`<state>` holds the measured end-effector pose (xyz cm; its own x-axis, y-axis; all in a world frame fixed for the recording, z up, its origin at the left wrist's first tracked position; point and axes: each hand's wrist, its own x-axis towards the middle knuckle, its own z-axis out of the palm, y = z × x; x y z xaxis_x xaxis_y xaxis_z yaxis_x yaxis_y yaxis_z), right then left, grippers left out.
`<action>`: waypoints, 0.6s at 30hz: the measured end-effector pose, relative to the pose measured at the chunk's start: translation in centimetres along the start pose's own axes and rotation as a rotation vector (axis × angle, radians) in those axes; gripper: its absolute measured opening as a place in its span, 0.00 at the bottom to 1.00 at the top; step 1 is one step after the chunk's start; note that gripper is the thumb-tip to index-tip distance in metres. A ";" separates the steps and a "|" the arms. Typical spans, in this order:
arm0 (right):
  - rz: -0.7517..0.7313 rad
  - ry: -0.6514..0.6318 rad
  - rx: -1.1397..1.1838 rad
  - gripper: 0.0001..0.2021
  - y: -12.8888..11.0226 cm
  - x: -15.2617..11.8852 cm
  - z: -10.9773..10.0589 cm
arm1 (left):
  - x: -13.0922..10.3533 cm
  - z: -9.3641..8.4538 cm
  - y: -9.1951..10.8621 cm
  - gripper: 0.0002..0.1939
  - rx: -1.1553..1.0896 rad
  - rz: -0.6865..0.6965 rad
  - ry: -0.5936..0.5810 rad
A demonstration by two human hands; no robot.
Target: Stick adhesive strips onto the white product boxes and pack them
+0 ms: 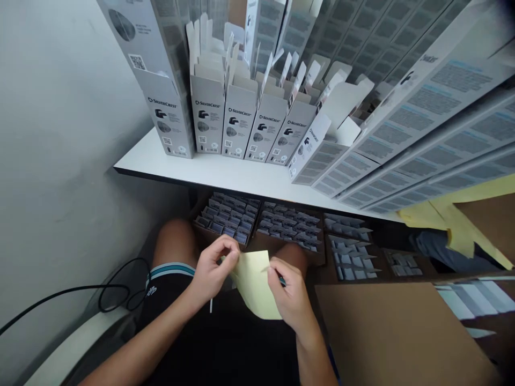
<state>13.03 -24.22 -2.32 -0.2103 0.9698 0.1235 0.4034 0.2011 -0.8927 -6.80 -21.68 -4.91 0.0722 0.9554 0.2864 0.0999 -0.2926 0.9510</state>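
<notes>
Over my lap a pale yellow sheet of paper [257, 287] is held up between both hands, its lower part curling. My left hand [217, 268] pinches the sheet's left edge between thumb and fingers. At the opposite edge, my right hand [287, 289] grips the paper the same way. Whether anything is printed on the sheet does not show from here. Beyond the hands, a row of grey SilverCrest boxes [240, 120] with raised top flaps stands on a white shelf [225, 171].
Under the shelf sit cartons packed with small boxes [229, 217]. A large brown cardboard box [394, 327] is at lower right, with yellow sheets [438, 220] above it. Tall stacked boxes [434, 102] fill the right. A black cable [80, 288] loops beside a white wall [60, 134].
</notes>
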 end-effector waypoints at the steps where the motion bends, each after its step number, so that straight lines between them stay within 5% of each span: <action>1: -0.034 -0.031 0.042 0.16 0.1 0.3 -0.6 | 0.2 -0.7 0.0 0.13 -0.049 -0.021 -0.016; 5: -0.143 -0.246 0.093 0.15 0.2 1.8 -2.1 | 0.8 -3.0 1.5 0.15 -0.084 -0.085 -0.350; 8: -0.186 -0.203 -0.010 0.15 -0.1 3.0 -1.6 | 0.4 -3.0 2.7 0.12 -0.044 -0.169 -0.508; 14: -0.243 -0.248 -0.034 0.10 -0.6 6.8 -0.1 | -1.0 -1.5 0.2 0.16 0.037 -0.283 -0.196; 18: -0.314 0.054 -0.004 0.11 -2.6 13.8 -2.2 | -1.9 -1.7 -2.5 0.23 0.014 -0.351 -0.126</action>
<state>11.01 -11.02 2.71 -0.2774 0.8661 0.4159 0.3300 0.4924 -0.8054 -8.90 -22.70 -7.58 0.1523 0.9856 -0.0739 0.1534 0.0503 0.9869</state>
